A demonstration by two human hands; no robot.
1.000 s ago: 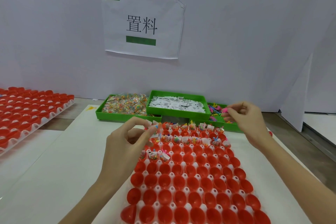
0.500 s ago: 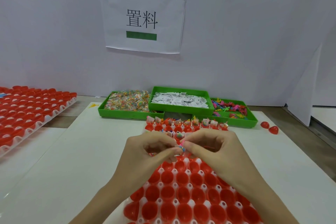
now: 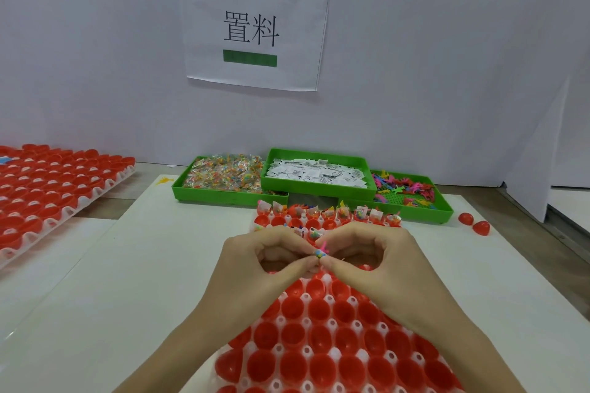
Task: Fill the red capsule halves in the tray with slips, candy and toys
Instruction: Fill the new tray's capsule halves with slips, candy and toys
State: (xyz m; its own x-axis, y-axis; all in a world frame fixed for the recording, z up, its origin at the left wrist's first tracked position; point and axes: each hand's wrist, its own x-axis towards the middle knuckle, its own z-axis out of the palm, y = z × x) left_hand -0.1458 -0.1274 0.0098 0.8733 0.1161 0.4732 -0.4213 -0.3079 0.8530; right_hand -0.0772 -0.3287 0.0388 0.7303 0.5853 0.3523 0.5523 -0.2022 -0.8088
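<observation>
A white tray (image 3: pixel 306 297) of red capsule halves (image 3: pixel 319 309) lies in front of me. Its far rows hold slips, candy and toys; the near halves are empty. My left hand (image 3: pixel 265 262) and my right hand (image 3: pixel 370 258) meet fingertip to fingertip above the tray's middle. Between them they pinch a small bundle (image 3: pixel 320 253): a candy packet with a pink toy sticking up. Which hand holds which piece is unclear. Behind the tray stand three green bins: candy (image 3: pixel 223 174), paper slips (image 3: pixel 316 171) and coloured toys (image 3: pixel 405 191).
A second tray of red halves (image 3: pixel 48 188) sits at the left. Two loose red halves (image 3: pixel 475 223) lie on the white table to the right of the bins. A white wall with a paper sign (image 3: pixel 252 25) closes the back.
One second ago my right hand was at the toy bin and my left over the filled rows. Both have come together over the tray's middle and hold still there.
</observation>
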